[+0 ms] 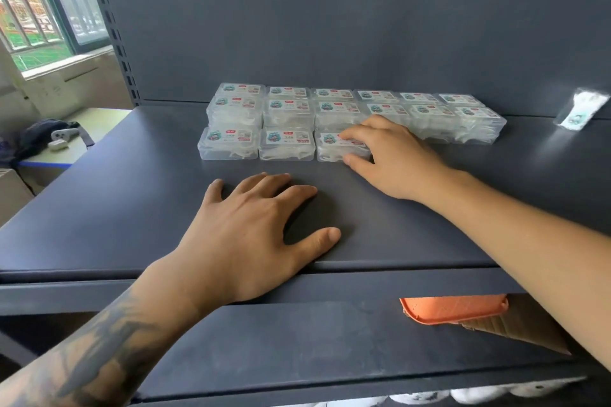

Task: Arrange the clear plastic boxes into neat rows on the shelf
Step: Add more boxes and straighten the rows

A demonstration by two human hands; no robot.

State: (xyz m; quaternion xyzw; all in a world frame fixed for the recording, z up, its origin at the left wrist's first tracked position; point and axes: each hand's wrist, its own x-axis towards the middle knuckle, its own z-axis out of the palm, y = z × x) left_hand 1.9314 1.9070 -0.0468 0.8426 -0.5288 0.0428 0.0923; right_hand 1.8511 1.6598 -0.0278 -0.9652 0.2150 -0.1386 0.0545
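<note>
Right hand (393, 155) grips the 3rd front-row clear plastic box (334, 150) on a dark shelf (132, 208); left hand (261, 228) rests flat, fingers spread.

**Boxes in rows at the back of the shelf**

On the shelf (132, 208), two rows of boxes (347, 102) stand against the back panel. Before them at the left lie three more; the right hand (393, 155) rests on the rightmost (334, 150). The left hand (251, 225) lies flat near the front edge. A packet (580, 109) leans far right.
</note>
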